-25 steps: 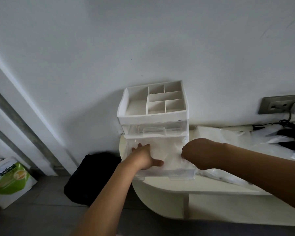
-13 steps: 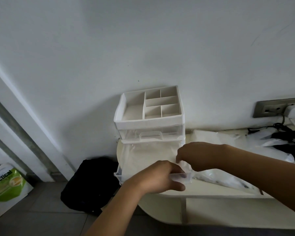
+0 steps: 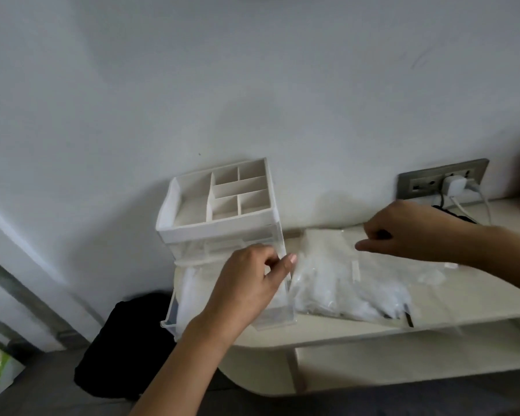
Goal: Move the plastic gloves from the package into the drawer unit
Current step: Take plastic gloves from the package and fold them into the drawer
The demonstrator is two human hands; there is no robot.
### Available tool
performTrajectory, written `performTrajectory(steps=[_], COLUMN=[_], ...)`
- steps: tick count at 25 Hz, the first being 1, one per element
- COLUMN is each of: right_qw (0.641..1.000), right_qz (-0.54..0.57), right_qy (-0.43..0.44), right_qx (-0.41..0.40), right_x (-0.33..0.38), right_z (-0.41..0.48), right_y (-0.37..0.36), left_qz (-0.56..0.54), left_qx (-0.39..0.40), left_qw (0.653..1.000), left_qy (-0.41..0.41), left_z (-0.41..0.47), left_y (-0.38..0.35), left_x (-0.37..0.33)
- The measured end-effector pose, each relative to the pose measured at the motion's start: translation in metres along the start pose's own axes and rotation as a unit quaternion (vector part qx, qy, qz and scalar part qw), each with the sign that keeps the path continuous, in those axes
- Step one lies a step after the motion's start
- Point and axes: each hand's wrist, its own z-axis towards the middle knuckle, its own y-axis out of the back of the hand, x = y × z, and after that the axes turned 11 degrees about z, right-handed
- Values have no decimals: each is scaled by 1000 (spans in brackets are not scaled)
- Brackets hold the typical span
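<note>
While drawer unit [image 3: 219,225] sits on cream rounded shelf [image 3: 451,310] against white wall [image 3: 252,85], left hand [image 3: 246,292] pinches glove package [image 3: 336,283] edge; right hand [image 3: 415,232] curled over it, grip unclear.

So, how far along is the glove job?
Done: the drawer is pulled out, with filmy white stuff, likely gloves, inside. In hand: the left hand is over the drawer while the right hand is at the package. Left: the package looks well filled, so most gloves are yet to move.
</note>
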Motion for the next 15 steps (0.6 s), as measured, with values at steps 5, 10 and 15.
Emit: performTrajectory(steps=[5,10,15], right_qw=[987,961,891], right_qz=[12,75,288], right_qy=[-159,-253,-350], right_qx=[20,79,-37], right_x=[-104,-151,-162], right_z=[-18,-41,-40], right_y=[-33,-60,-70], left_qz=[-86,-97,20], left_qx=[12,126,259], left_qw=[995,986,966], left_qy=[-42,-51,-14], left_z=[30,52,65], left_y=[-44,-119,-186], left_x=[-56,-101,-106])
